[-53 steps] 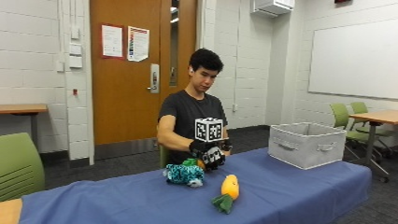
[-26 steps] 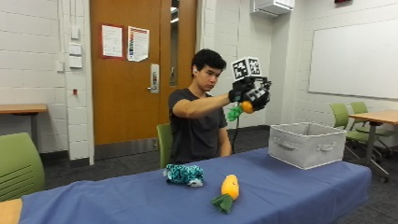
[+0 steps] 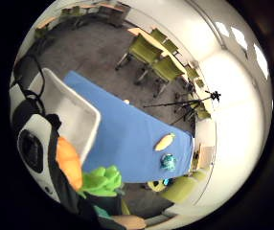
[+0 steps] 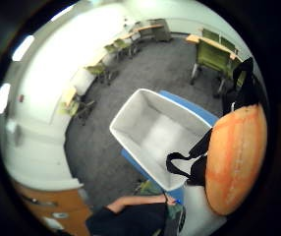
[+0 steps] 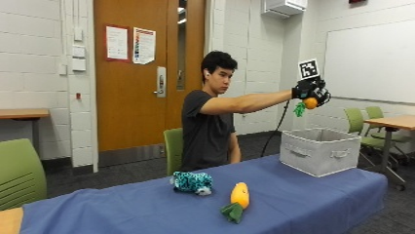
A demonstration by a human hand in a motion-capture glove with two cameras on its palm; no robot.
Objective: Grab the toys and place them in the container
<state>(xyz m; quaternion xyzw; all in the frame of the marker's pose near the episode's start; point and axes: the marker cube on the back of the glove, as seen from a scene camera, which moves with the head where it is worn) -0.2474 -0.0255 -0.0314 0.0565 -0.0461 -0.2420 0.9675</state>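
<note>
The person sits behind the counter, right arm stretched straight out at shoulder height, elbow nearly locked, forearm level. The black-gloved right hand (image 5: 311, 92) is up at the end of that reach, fingers curled around a small orange carrot-shaped plush toy with green leaves (image 5: 307, 104), leaves dangling below the palm. The bare left arm hangs down at the side, its hand out of sight.

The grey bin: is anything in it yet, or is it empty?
Empty. The thumb side palm view looks down into the grey bin and shows only its bare floor; the gloved right hand holds the orange carrot toy above it.
</note>
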